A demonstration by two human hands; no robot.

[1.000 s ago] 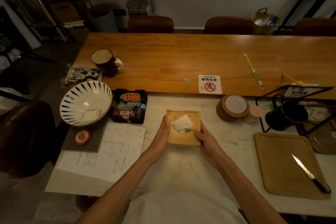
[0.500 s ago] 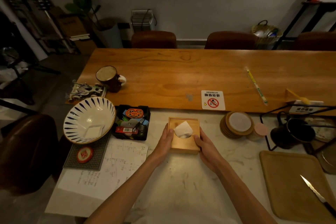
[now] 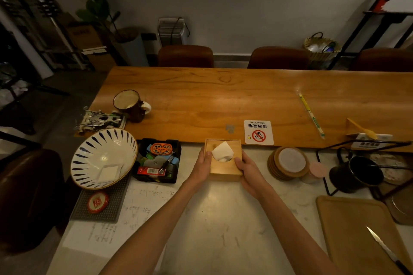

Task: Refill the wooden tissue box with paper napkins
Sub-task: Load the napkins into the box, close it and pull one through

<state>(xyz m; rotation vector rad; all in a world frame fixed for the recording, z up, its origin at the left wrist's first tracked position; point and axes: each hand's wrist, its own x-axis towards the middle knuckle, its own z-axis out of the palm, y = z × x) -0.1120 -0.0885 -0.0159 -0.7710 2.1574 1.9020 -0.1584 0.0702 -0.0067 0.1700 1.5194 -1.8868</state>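
Observation:
A square wooden tissue box [image 3: 224, 167] stands on the pale marble counter, close to the edge of the long wooden table. A white paper napkin [image 3: 222, 151] sticks up out of the round hole in its lid. My left hand [image 3: 201, 168] grips the box's left side, thumb on the lid beside the napkin. My right hand [image 3: 249, 171] grips the right side. Both forearms reach in from the bottom of the view.
Left of the box are a black tray of small items [image 3: 157, 159] and a striped bowl [image 3: 104, 158]. To the right are stacked coasters [image 3: 289, 163], a black mug on a wire rack [image 3: 357, 173], and a wooden board [image 3: 357, 230] with a knife [image 3: 387, 250]. A no-smoking sign [image 3: 258, 132] lies behind the box.
Both hands have slid the box away from me, toward the wooden table's edge. The view has tilted up and shows more of the room.

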